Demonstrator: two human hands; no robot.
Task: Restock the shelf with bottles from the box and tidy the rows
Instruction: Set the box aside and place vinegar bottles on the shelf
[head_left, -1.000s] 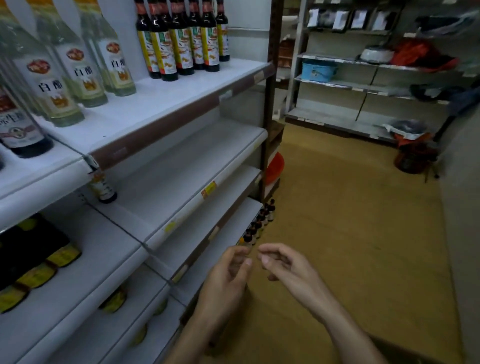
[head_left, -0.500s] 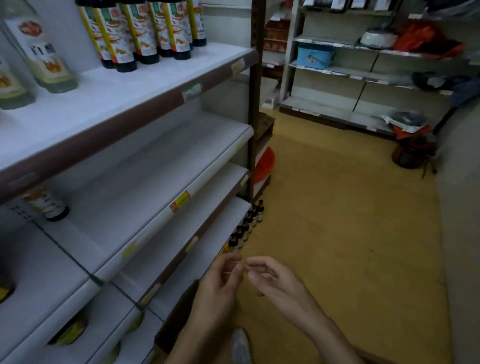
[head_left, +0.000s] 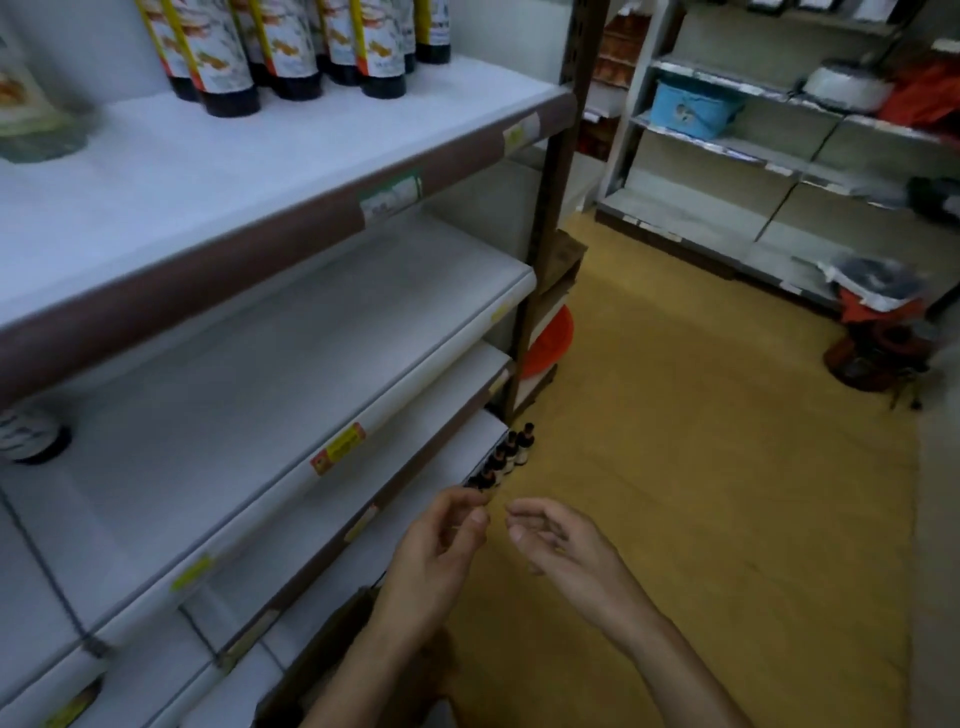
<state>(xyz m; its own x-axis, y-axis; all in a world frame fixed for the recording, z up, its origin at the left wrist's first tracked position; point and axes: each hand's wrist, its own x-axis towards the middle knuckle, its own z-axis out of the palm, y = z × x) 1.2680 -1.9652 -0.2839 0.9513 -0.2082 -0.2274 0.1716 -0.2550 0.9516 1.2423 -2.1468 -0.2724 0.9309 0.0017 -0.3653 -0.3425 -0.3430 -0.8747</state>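
Bottles (head_left: 503, 458) just beyond left hand (head_left: 441, 551)

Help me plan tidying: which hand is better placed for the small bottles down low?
Likely left: the left hand is nearest the small bottles; the right hand is farther out over the floor.

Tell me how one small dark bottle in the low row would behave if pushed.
The small dark bottles look slim and tall, so one probably tips easily. They stand close together, so it may knock its neighbours.
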